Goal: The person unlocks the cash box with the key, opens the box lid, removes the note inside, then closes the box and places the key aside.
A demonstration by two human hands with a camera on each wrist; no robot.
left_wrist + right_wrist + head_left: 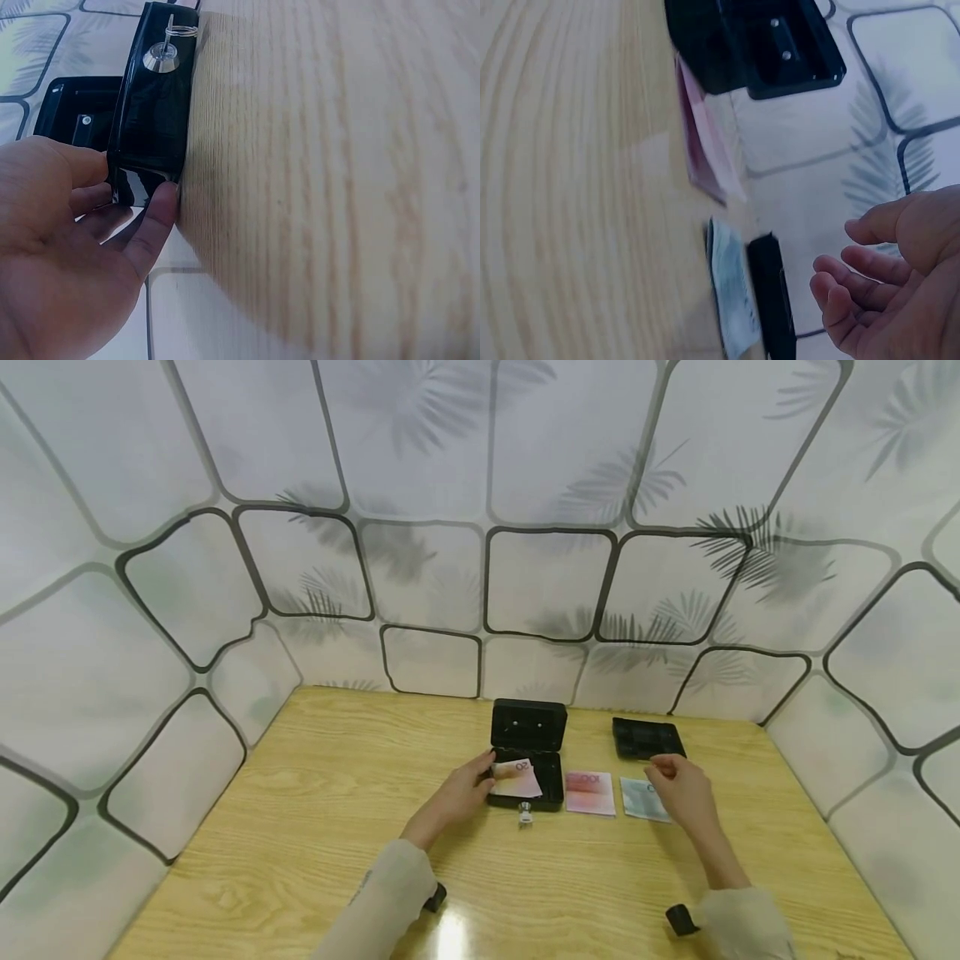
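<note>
A black cash box with its lid raised stands at the back middle of the table. My left hand holds its left side, fingers against the wall. Orange-pink banknotes marked 20 lie inside, fanned out. A key with a wire ring sits in the front lock. Beside the box lies a stack of pink banknotes marked 100, then pale blue-green banknotes. My right hand hovers over the blue-green notes' right end, fingers loosely bent. The right wrist view shows nothing between its thumb and fingers.
Behind the blue-green notes lies a black compartment tray. The wooden table reaches back to a patterned fabric wall, which also closes in both sides.
</note>
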